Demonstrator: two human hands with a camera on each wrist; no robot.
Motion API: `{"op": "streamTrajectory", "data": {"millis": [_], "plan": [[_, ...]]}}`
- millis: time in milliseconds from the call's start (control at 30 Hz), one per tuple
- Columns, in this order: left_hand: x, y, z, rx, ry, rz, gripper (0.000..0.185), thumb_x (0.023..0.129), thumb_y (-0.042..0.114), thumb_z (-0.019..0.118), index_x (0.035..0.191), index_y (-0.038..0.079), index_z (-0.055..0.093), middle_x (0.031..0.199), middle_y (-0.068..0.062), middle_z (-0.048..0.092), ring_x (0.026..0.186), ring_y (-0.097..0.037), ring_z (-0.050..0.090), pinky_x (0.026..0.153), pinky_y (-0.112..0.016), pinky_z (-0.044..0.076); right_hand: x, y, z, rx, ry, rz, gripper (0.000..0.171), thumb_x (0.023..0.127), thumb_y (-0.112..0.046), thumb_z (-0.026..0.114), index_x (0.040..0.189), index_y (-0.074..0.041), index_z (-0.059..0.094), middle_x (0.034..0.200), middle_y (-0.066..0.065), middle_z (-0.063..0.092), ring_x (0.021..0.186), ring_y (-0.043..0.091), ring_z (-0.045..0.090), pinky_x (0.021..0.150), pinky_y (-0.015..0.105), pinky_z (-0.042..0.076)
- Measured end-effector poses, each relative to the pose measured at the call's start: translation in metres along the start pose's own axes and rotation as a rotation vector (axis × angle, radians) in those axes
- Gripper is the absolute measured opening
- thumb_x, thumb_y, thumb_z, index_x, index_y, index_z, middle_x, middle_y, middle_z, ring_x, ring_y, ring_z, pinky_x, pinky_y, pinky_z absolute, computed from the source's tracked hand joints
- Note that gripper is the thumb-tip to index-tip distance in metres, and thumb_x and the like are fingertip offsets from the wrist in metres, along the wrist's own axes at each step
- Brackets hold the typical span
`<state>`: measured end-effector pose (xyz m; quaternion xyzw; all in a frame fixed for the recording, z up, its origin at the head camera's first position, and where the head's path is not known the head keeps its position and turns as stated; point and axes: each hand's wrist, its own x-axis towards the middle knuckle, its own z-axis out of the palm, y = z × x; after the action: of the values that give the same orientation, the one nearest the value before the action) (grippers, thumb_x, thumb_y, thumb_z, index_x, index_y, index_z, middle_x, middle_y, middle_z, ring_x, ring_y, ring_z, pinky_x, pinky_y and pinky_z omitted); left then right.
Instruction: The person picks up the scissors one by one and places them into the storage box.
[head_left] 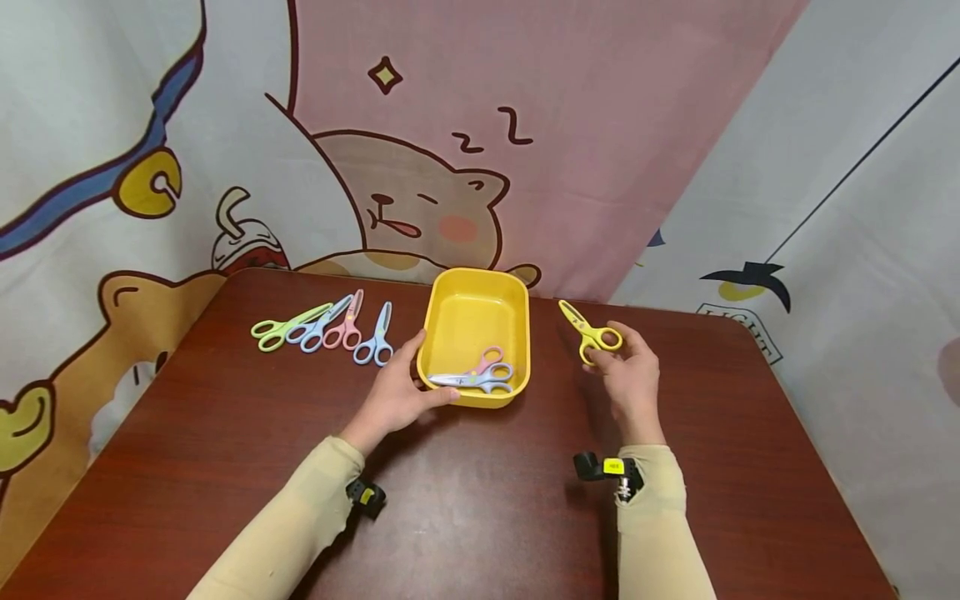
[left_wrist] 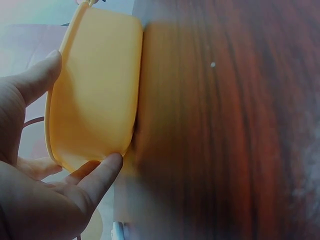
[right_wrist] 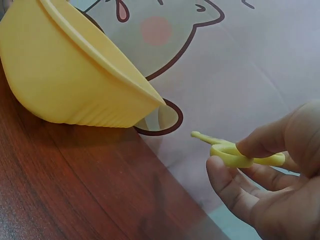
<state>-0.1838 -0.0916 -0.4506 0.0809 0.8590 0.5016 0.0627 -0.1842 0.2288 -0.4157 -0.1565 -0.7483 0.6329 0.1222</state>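
Yellow scissors (head_left: 587,331) are being pinched by the handles in the right hand (head_left: 633,372), above the glossy, wood-grained table (head_left: 487,500), right of the tub (head_left: 476,323), presumably for control. The smooth, round-cornered tub is being gripped by the left hand (head_left: 397,393), probably for steadiness. Two pairs (head_left: 471,381) are being contained inside; four pairs (head_left: 350,318) are being supported leftward.

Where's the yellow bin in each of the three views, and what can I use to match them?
Head: yellow bin near the centre, held by the left hand.
Left wrist: the bin in the left half, its outside facing the camera.
Right wrist: the bin at upper left, partly cut off.
Shared landmark: the brown tabletop.
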Motion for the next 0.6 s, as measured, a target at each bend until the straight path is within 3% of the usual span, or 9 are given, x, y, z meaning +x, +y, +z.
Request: {"op": "streamTrajectory", "data": {"millis": [267,600], "plan": [[0.0008,-0.0009,-0.0006,0.009,0.002,-0.008,0.113,0.078,0.028,0.092,0.164,0.005,0.023,0.162,-0.021,0.035,0.138,-0.032,0.048,0.103,-0.044,0.053,-0.0024,-0.0003,0.0032,0.047,-0.079,-0.027,0.058,0.092,0.014,0.063,0.147,0.001,0.05,0.123,0.016,0.056,0.085,0.007,0.066,0.07,0.024,0.061],[0.0018,-0.0007,-0.0007,0.002,-0.003,-0.005,0.112,0.078,0.027,0.093,0.163,0.004,0.023,0.161,-0.021,0.035,0.136,-0.032,0.049,0.102,-0.043,0.053,-0.0045,-0.0025,0.0046,0.057,-0.152,-0.029,0.056,0.095,0.01,0.063,0.148,0.0,0.049,0.13,0.018,0.057,0.091,0.007,0.068,0.074,0.026,0.061]]}}
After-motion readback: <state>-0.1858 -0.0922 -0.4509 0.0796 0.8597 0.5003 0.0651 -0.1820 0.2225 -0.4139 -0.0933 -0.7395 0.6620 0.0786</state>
